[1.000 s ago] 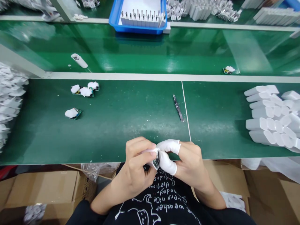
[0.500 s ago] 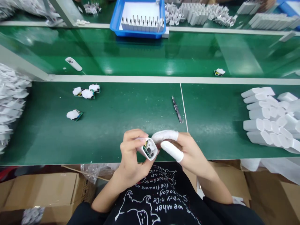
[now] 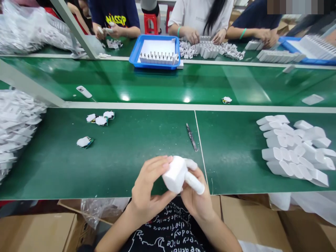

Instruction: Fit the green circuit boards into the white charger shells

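Near the front edge of the bench I hold a white plastic housing (image 3: 174, 177), its smooth closed end facing me. The fingers and thumb of my left hand (image 3: 147, 187) grip it from the left. My right hand (image 3: 196, 199), with white finger cots on thumb and forefinger, closes on its right side. Whatever sits inside the housing is hidden from this angle. Beyond my hands lies a pair of dark tweezers (image 3: 191, 137). Several small circuit boards with white padding (image 3: 101, 120) lie to the left, and one separate board (image 3: 84, 142) is closer to me.
Stacked white housings (image 3: 286, 150) stand at right; a heap of white parts (image 3: 18, 129) is at left. A ledge (image 3: 147, 106) crosses behind, with a blue tray (image 3: 154, 66) farther back. Co-workers sit across the bench. Cardboard boxes (image 3: 39, 231) are below the front edge.
The housing has turned: its open end with the circuit board inside faced me before, and now the closed end does. My right fingers have moved onto it. The view has tilted up, showing co-workers.
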Motion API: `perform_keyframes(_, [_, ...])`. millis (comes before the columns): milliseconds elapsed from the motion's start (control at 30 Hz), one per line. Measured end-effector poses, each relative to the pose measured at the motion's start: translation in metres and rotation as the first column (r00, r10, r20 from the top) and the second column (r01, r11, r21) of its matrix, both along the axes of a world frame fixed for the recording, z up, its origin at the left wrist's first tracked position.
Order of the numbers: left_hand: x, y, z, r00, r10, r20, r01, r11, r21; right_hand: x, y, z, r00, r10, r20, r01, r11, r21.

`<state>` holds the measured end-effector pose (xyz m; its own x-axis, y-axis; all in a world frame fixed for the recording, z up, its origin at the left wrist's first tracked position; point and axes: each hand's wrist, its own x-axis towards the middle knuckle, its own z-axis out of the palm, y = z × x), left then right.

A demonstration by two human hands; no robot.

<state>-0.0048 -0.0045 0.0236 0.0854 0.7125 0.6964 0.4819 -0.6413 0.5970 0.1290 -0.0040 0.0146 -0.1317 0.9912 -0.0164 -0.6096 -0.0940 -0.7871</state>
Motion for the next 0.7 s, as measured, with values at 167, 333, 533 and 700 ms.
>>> perform_keyframes(167, [0.008, 0.003, 0.005, 0.996, 0.028, -0.079, -0.033, 0.997, -0.068, -0.006, 0.008, 0.001, 0.955, 0.161, -0.25, -0.237, 0.92, -0.312])
perform_keyframes(333, [0.013, 0.011, 0.005, 0.992, 0.04, -0.119, -0.044, 0.998, -0.035, -0.003, 0.007, -0.003, 0.944, 0.194, -0.268, -0.278, 0.904, -0.324])
perform_keyframes(533, [-0.015, 0.026, -0.012, 0.958, 0.195, -0.21, -0.233, 0.956, -0.179, 0.009, 0.083, -0.013, 0.896, 0.172, 0.41, -0.17, 0.984, -0.041])
perform_keyframes(700, [-0.044, 0.032, -0.031, 0.928, 0.307, -0.211, -0.364, 0.871, -0.331, 0.003, 0.232, 0.003, 0.634, -0.12, 0.764, -0.081, 0.972, 0.22])
